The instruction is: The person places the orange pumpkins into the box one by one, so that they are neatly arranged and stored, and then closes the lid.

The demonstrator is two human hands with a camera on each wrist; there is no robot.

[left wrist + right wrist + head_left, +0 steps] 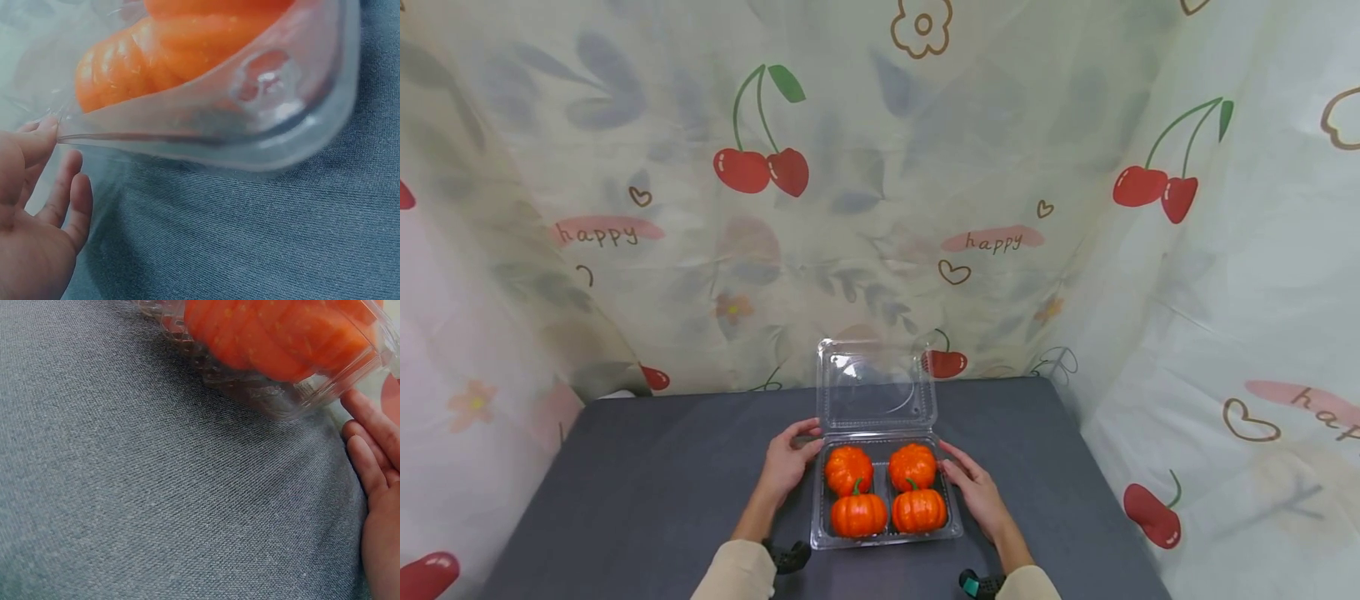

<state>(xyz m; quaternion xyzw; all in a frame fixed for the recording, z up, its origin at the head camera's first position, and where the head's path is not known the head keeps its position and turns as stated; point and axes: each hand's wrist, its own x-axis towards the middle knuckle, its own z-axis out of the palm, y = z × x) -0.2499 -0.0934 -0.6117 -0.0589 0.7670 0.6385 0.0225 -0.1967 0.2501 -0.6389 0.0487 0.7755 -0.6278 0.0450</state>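
A clear plastic clamshell container [887,542] lies on the table, its lid [877,387] raised at the back. Inside sit several small orange pumpkins [858,516], two rows deep. At the container's left side, near the hinge, my left hand [785,462] pinches the rim between thumb and forefinger; in the left wrist view the other fingers [80,203] hang loosely below it. On the opposite side my right hand [977,492] touches the container's wall, and its fingers [369,419] look fairly straight in the right wrist view. The right thumb is hidden there.
A dark grey cloth [662,492] covers the table. Pale curtains [880,208] printed with cherries and flowers hang behind it and along both sides. Each wrist wears a black device [788,557].
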